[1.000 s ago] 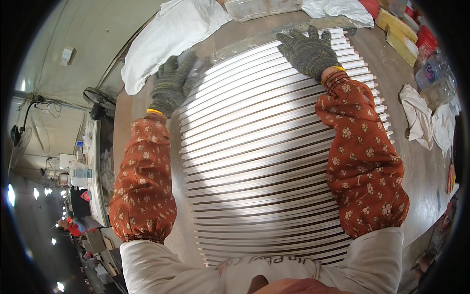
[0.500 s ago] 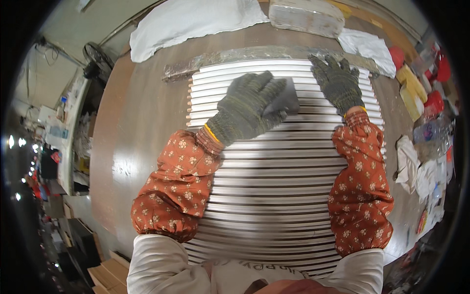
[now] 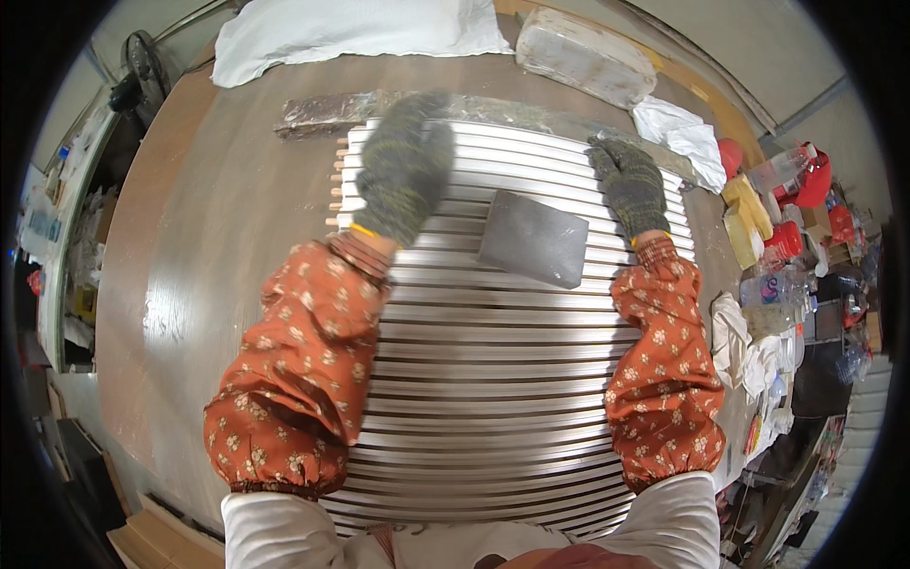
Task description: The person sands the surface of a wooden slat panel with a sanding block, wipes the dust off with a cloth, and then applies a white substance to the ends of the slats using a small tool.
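A row of narrow white strips (image 3: 474, 327) lies side by side on the table, running left to right. On them rests a grey rectangular block (image 3: 536, 239), untouched by either hand. My left hand (image 3: 406, 171), in a dark green knit glove, is over the far left part of the strips. Motion smears its fingers, so their shape is unclear. My right hand (image 3: 629, 185), gloved the same way, lies on the strips' far right part, its fingers pointing away from me and slightly bent, with nothing visible in them.
A long, stained bar (image 3: 327, 116) borders the strips' far side. Beyond it are a white cloth (image 3: 360, 38) and a wrapped whitish block (image 3: 586, 57). Bottles, rags and yellow sponges (image 3: 744, 220) crowd the table's right side. A fan (image 3: 140, 71) stands at the far left.
My left hand has let go of the grey block and moved left; the block now lies on the strips. My right hand's fingers are drawn closer together. The whole view has shifted slightly.
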`<state>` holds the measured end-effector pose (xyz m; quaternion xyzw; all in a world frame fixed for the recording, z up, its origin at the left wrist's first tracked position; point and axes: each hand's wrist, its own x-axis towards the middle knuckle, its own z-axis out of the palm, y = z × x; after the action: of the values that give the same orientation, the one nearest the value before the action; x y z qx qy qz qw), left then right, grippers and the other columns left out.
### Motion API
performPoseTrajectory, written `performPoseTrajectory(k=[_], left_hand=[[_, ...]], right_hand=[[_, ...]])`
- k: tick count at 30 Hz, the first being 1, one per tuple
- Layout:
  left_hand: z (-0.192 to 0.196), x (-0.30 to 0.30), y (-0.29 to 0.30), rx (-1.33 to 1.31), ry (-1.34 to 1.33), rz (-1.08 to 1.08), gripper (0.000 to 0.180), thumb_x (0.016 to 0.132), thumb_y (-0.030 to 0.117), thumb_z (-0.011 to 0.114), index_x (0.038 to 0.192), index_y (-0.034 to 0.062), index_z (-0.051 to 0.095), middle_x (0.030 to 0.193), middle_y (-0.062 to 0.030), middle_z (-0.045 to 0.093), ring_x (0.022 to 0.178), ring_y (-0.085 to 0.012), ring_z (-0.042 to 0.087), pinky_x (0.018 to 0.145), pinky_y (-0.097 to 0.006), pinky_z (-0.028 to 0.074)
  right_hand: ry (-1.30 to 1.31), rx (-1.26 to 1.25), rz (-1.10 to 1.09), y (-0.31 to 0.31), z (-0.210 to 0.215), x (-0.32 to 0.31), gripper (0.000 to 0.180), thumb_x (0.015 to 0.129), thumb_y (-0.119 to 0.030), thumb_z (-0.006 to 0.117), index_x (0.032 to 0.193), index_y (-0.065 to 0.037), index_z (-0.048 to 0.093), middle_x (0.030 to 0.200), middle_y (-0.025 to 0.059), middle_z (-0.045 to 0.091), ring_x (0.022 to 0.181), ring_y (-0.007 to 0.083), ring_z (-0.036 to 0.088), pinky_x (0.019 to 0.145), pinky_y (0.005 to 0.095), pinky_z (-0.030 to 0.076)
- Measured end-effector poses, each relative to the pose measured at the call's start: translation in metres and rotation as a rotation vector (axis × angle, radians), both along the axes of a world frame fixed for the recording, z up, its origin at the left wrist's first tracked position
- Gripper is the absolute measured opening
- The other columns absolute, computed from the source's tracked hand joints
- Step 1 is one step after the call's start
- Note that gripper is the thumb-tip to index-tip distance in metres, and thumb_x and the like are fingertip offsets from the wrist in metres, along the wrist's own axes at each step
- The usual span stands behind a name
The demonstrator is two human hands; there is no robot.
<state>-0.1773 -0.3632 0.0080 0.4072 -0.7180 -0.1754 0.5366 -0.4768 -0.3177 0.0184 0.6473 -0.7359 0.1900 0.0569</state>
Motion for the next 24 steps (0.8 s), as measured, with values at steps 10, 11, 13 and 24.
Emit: performPoseTrajectory(k=[10, 11, 13, 24], left_hand=[[0.019, 0.040, -0.040, 0.230, -0.760, 0.135, 0.048, 0.083, 0.050, 0.057, 0.113, 0.0137, 0.068, 0.116, -0.0133, 0.064, 0.112, -0.0302, 0.057, 0.099, -0.044, 0.040], [0.026, 0.038, -0.047, 0.345, -0.724, 0.031, 0.047, 0.082, 0.049, 0.061, 0.109, 0.0127, 0.069, 0.109, -0.0133, 0.067, 0.106, -0.0295, 0.060, 0.095, -0.043, 0.044], [0.031, 0.038, -0.060, 0.470, -0.705, -0.093, 0.046, 0.081, 0.047, 0.069, 0.105, 0.0081, 0.071, 0.091, -0.0098, 0.071, 0.085, -0.0217, 0.065, 0.082, -0.036, 0.050], [0.034, 0.039, -0.057, 0.415, -0.671, -0.089, 0.040, 0.086, 0.041, 0.067, 0.102, 0.0044, 0.069, 0.095, -0.0118, 0.067, 0.079, -0.0205, 0.063, 0.077, -0.038, 0.050]], right_hand=[[-0.209, -0.063, 0.007, 0.001, 0.015, 0.019, 0.039, 0.083, -0.042, 0.059, 0.098, -0.008, 0.070, 0.100, 0.0169, 0.068, 0.097, 0.0350, 0.062, 0.088, 0.0432, 0.046], [-0.213, -0.058, -0.006, 0.002, 0.015, 0.016, 0.039, 0.083, -0.042, 0.059, 0.098, -0.008, 0.070, 0.101, 0.0168, 0.068, 0.098, 0.0349, 0.062, 0.088, 0.0431, 0.046], [-0.309, 0.053, -0.042, 0.008, 0.024, 0.021, 0.038, 0.083, -0.041, 0.059, 0.101, -0.009, 0.070, 0.103, 0.0166, 0.068, 0.099, 0.0345, 0.062, 0.090, 0.0421, 0.046], [-0.180, 0.243, 0.137, -0.022, 0.028, -0.012, 0.036, 0.081, -0.040, 0.066, 0.108, -0.017, 0.071, 0.102, 0.0096, 0.071, 0.088, 0.0233, 0.067, 0.088, 0.0365, 0.050]])
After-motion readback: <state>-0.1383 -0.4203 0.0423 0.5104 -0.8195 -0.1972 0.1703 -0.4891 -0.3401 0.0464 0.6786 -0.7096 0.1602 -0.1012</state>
